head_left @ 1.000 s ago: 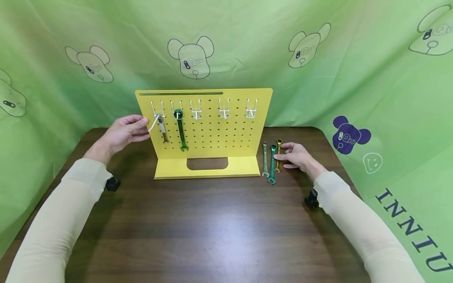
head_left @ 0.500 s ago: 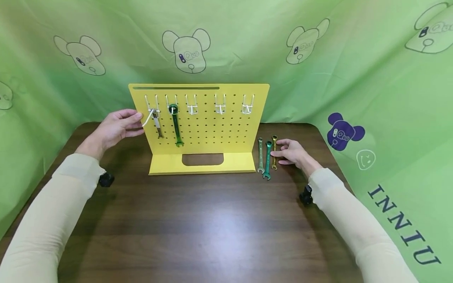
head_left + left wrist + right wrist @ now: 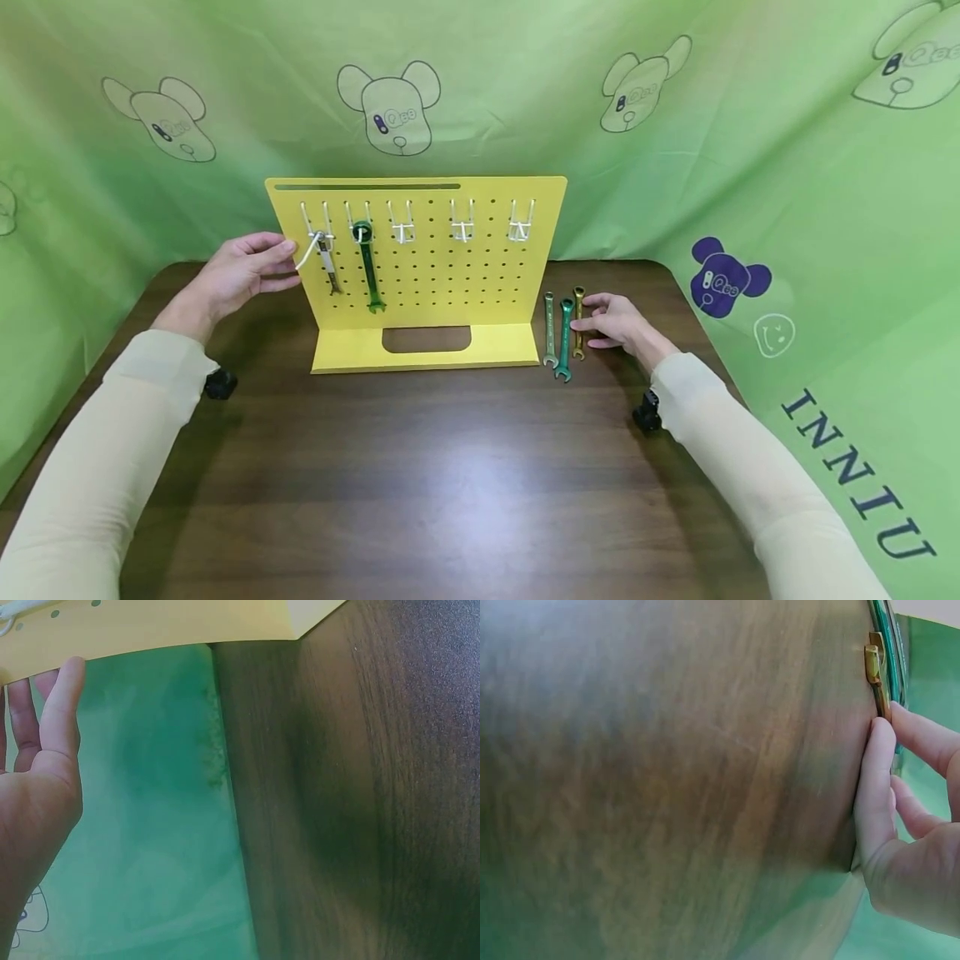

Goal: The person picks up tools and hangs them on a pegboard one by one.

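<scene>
Gold wrench [image 3: 578,342] lies near-to-far at right hand's [image 3: 618,323] left, thumb and finger pinching it. Left hand [image 3: 238,273], farther off, pinches yellow pegboard's [image 3: 450,314] left edge.

"Qee" reads on the purple bear head [image 3: 722,283] and on the four outlined bear heads [image 3: 400,118] printed across the green cloth [image 3: 510,108]. Dark capitals "INNIU" [image 3: 847,464] slant down its right side, below a white winking smiley [image 3: 774,335]. Markings on the lying teal wrench [image 3: 566,337] are too small to read.
</scene>
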Demonstrator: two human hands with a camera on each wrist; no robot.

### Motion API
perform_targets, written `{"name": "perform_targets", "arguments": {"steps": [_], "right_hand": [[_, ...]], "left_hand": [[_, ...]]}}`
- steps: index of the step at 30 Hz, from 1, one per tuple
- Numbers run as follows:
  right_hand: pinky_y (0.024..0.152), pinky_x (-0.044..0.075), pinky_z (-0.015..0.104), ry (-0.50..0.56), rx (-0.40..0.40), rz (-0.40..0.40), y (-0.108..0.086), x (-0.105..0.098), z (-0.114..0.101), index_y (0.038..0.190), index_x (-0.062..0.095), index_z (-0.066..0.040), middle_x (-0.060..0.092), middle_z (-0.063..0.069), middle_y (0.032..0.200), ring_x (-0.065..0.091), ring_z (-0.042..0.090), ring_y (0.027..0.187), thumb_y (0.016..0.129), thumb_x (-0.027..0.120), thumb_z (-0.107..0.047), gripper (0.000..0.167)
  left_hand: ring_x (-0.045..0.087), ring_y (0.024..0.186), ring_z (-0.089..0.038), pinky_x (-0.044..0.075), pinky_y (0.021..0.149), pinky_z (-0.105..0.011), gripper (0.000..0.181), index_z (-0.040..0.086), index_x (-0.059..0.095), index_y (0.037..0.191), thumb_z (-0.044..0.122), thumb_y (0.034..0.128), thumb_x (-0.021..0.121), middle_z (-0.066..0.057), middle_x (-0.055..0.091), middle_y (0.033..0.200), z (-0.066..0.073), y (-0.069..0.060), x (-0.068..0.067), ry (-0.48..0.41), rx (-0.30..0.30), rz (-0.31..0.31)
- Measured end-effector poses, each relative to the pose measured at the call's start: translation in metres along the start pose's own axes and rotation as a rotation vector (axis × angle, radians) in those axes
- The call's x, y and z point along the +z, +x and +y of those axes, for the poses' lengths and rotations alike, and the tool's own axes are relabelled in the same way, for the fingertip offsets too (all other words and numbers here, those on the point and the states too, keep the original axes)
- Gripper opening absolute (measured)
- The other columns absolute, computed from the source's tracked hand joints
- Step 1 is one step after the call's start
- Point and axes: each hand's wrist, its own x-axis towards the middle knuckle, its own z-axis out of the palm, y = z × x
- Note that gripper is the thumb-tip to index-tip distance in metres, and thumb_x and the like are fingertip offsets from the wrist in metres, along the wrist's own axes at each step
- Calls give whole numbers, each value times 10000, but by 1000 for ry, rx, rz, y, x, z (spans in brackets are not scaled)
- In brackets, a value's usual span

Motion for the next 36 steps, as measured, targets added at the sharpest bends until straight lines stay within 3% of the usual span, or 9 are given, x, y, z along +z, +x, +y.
{"name": "perform_targets", "arguments": {"steps": [8, 13, 16, 21, 23, 27, 36], "right_hand": [[719, 643, 291, -11, 12, -19, 2, -1, -1, 1537, 335, -6, 348, 152, 1277, 481, 247, 1115, 926, 748, -53, 738], [740, 644, 302, -21, 23, -21, -1, -1, -5, 1543, 335, -1, 324, 243, 1461, 460, 317, 1251, 935, 732, -37, 727], [741, 644, 305, -38, 30, -12, -3, -3, -8, 1537, 342, 15, 338, 271, 1512, 520, 300, 1230, 940, 725, -37, 711], [746, 645, 309, -37, 28, 16, -6, -5, -6, 1502, 393, 45, 499, 256, 1408, 671, 100, 918, 937, 726, -45, 662], [752, 646, 314, -38, 28, 28, -7, -5, -3, 1494, 409, 45, 519, 248, 1388, 667, 106, 928, 935, 725, -52, 650], [750, 645, 309, -45, 47, 43, -8, -3, -1, 1494, 432, 20, 521, 220, 1326, 591, 247, 1061, 928, 720, -60, 640], [683, 640, 291, -44, 41, 75, -7, -6, -4, 1399, 522, 37, 571, 121, 1092, 563, 199, 914, 884, 725, -42, 560]], "left_hand": [[720, 878, -189, 635, 838, -379, 134, 89, 738, 935, 50, 1003, 629, -37, 712, 940, 0, 2, -2, -19, 8, -7], [719, 881, -198, 637, 831, -378, 122, 88, 735, 935, 65, 1002, 635, -39, 708, 939, -1, 1, -1, -7, 12, 14], [716, 886, -200, 638, 828, -371, 103, 88, 733, 943, 77, 997, 646, -41, 703, 946, -2, 2, -1, -3, 10, 15], [722, 890, -198, 627, 863, -395, 90, 90, 733, 944, 84, 992, 657, -40, 709, 951, -2, 3, -1, -5, 5, 15], [723, 888, -194, 627, 862, -393, 95, 92, 734, 943, 83, 993, 654, -36, 714, 950, -1, 4, 0, -1, 3, 14], [726, 879, -190, 638, 826, -370, 93, 97, 738, 942, 83, 991, 659, -31, 722, 945, 3, 5, 2, 11, -2, 16], [711, 871, -188, 639, 821, -361, 83, 98, 735, 939, 97, 987, 667, -29, 699, 942, 1, 1, 2, 18, -10, 32]]}}
